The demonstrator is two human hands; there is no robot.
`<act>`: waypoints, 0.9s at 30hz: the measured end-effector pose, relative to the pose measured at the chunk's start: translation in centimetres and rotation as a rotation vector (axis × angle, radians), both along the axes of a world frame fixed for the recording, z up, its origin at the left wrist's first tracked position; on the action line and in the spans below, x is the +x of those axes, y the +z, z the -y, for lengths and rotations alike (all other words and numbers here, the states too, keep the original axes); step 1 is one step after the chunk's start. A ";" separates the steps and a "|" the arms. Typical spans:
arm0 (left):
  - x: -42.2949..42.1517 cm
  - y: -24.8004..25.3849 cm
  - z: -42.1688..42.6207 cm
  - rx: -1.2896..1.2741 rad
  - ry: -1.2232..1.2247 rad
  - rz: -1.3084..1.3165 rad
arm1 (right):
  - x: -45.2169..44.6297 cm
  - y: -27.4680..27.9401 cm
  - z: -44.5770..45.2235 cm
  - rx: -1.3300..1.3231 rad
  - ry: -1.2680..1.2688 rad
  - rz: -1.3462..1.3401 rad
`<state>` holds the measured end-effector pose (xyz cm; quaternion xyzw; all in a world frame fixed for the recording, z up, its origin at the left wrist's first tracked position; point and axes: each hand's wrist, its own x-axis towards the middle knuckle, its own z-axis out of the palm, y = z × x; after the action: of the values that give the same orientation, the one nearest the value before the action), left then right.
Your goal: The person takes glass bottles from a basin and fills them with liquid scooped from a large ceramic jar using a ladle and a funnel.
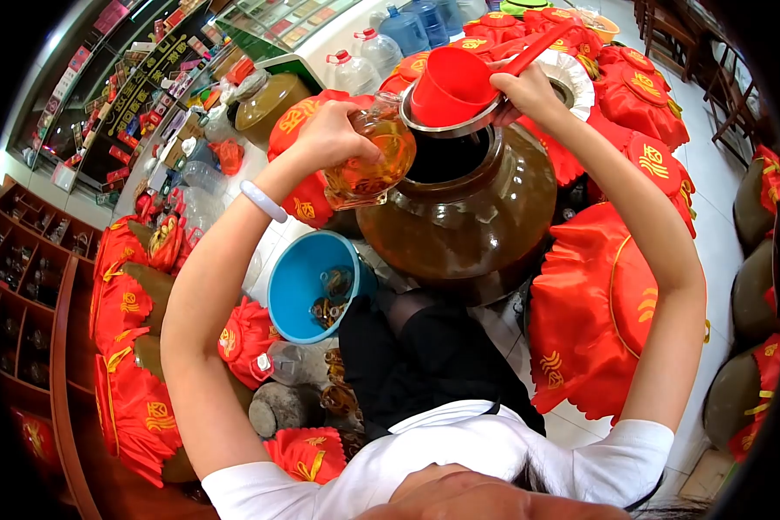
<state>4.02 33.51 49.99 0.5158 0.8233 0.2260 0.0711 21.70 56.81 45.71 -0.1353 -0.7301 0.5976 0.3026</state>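
Observation:
My left hand (338, 137) is closed around a clear glass jug (377, 156) of amber liquid, which is tilted beside the mouth of a large brown glazed jar (459, 221). My right hand (529, 91) grips a red plastic ladle (451, 87), its long handle pointing up and to the right. Under the ladle's cup is a round metal-rimmed vessel (455, 130), perhaps a funnel or strainer, mostly hidden; whether my right fingers also hold it is unclear. Both hands are above the jar's dark opening. The jug's top is next to the metal rim.
A blue basin (308, 286) with glass pieces inside stands left of the jar. Jars under red cloth covers (594, 303) crowd both sides. Large plastic bottles (377, 52) stand behind. Wooden shelves (48, 286) are at the left, and wooden chairs (672, 39) at the far right.

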 end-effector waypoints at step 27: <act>0.8 4.3 -2.7 -0.270 0.003 -0.167 | -4.5 -1.9 1.1 0.175 -0.044 0.213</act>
<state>4.85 36.21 54.28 0.5173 0.8500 0.0693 0.0706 17.21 55.72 43.79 -0.1870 -0.8043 0.5071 0.2471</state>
